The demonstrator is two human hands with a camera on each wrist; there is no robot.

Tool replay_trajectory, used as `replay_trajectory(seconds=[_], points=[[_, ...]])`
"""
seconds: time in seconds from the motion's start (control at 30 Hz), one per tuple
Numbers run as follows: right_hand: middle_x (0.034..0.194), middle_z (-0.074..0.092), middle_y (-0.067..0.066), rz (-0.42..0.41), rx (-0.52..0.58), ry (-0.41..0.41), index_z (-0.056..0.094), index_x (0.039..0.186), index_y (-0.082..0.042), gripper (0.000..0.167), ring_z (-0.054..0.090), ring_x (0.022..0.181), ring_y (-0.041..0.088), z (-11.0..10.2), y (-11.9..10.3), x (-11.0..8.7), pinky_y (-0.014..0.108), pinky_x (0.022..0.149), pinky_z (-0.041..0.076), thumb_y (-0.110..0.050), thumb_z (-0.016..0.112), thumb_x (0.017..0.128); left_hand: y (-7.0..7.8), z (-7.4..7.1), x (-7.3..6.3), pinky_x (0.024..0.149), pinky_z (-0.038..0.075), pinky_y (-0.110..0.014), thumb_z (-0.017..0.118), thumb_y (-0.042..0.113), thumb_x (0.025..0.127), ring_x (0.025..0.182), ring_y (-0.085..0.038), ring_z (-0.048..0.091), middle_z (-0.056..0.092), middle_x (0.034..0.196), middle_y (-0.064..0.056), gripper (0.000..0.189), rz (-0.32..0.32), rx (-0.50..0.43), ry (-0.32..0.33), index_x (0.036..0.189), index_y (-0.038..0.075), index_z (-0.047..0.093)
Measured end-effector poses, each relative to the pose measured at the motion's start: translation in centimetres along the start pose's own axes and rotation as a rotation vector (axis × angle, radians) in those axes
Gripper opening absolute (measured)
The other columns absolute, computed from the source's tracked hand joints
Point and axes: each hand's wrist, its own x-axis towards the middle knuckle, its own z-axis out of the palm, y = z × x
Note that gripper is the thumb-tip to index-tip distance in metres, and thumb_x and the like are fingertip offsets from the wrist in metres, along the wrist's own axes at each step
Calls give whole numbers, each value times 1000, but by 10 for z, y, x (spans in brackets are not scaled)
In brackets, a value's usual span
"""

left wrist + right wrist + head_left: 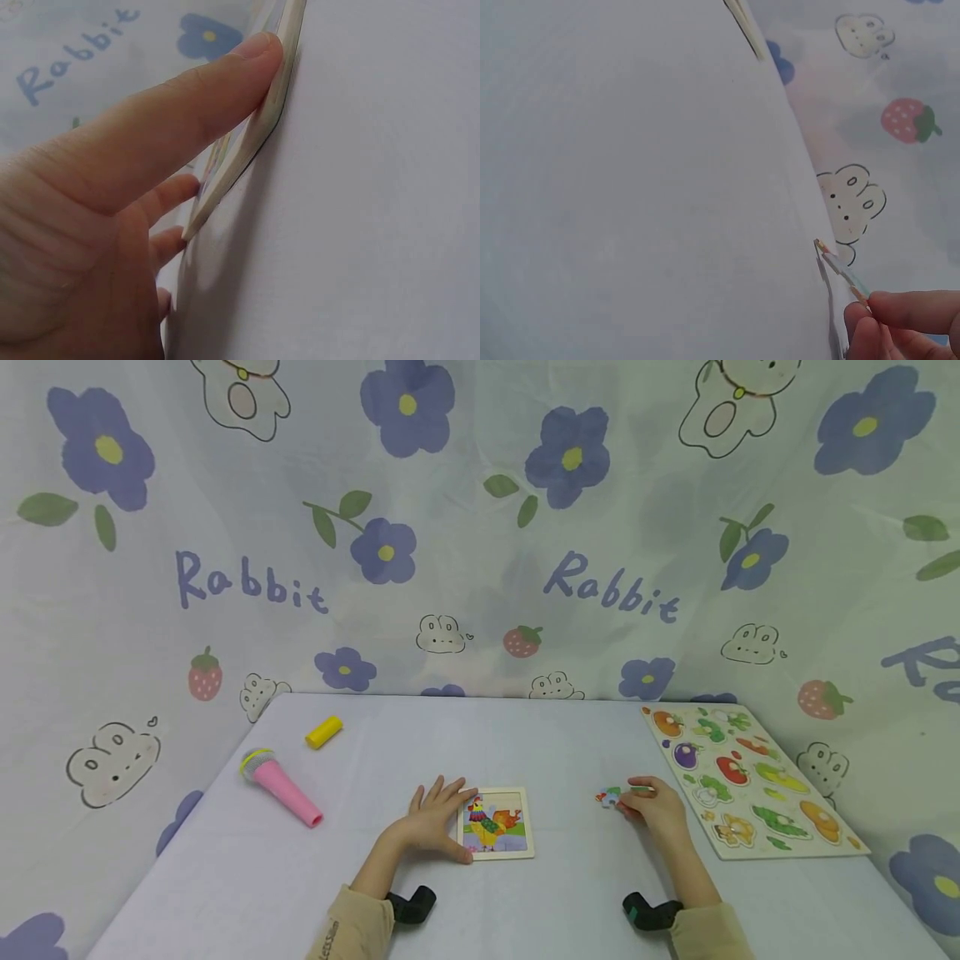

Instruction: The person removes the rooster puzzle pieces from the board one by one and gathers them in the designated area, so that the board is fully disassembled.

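A square wooden-framed jigsaw puzzle (491,831) with a rooster picture lies in the middle of the table. My left hand (435,822) grips its left side, thumb on the near edge and fingers at the far left corner. In the left wrist view my thumb (187,112) presses the rim of the frame (262,124). To the right of the frame, my right hand (656,810) pinches a colourful jigsaw piece (607,797) between thumb and fingers. The piece (844,274) appears nearly edge-on in the right wrist view. Fingers cover part of it.
At the right lies a vegetable-and-fruit peg board (757,785). A pink toy microphone (285,789) and a yellow cylinder (324,732) lie at the left. A patterned cloth (480,568) hangs behind the white table (555,902).
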Motion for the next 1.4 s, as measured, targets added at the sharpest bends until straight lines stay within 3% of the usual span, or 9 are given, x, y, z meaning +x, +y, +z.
replay_trajectory(seconds=[0.53,1.4], points=[[80,63,7,-5,-137,87,53,114,9,36,61,63,7,-8,6,4,19,57,51,-4,64,82,-1,1,0,104,-3,-65,81,43,63,138,-44,2,19,152,-15,96,-9,1,-10,142,14,35],[73,65,4,-68,-155,124,56,108,11,34,61,58,8,-3,8,8,18,52,49,-4,66,80,-1,0,0,103,-1,-66,81,44,63,138,-45,4,20,151,-14,96,-6,13,-6,142,14,35]])
